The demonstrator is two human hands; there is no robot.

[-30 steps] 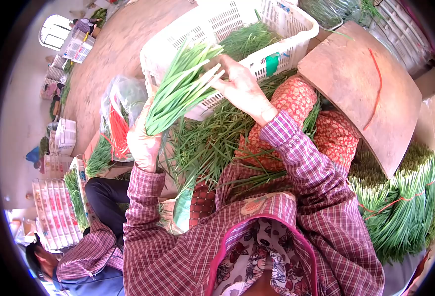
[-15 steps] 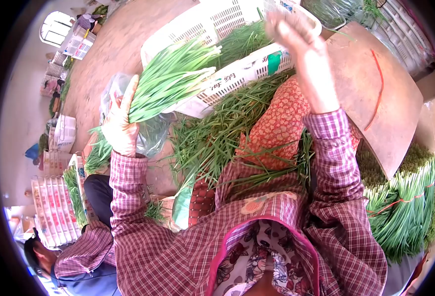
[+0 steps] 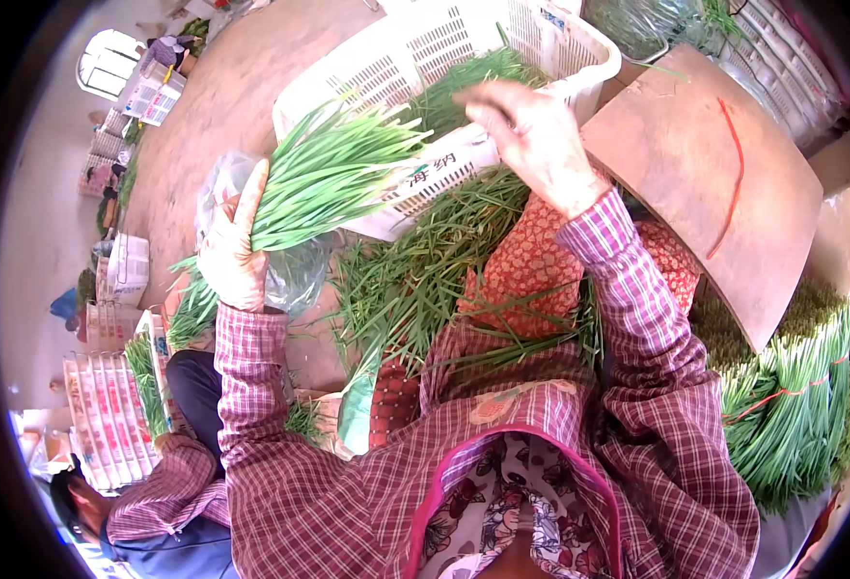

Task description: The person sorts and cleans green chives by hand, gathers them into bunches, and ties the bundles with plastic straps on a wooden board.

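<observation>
My left hand [image 3: 236, 249] is closed round a bunch of garlic chives [image 3: 333, 179], its thumb laid along the near side. The pale stem ends point right, over the edge of a white plastic crate [image 3: 386, 220]. More chives [image 3: 473, 82] lie inside that crate. Above its near wall is my right hand [image 3: 536, 135], fingers stretched toward the left and thumb apart, with nothing visible in it. Loose chives [image 3: 425, 251] cover my lap beside a red flowered cloth [image 3: 531, 261]. A clear plastic bag [image 3: 300, 275] hangs beside my left hand.
At right, a brown board [image 3: 705, 174] carries a red tie [image 3: 734, 179]. Below it stand tied chive bundles [image 3: 792, 415]. A person in a plaid sleeve [image 3: 169, 487] sits at lower left near a stacked crate [image 3: 107, 415]. More crates [image 3: 128, 265] line the left wall.
My right hand has moved left and down, from the crate's right end toward the stem ends of the bunch. My left hand still holds the chives in nearly the same place.
</observation>
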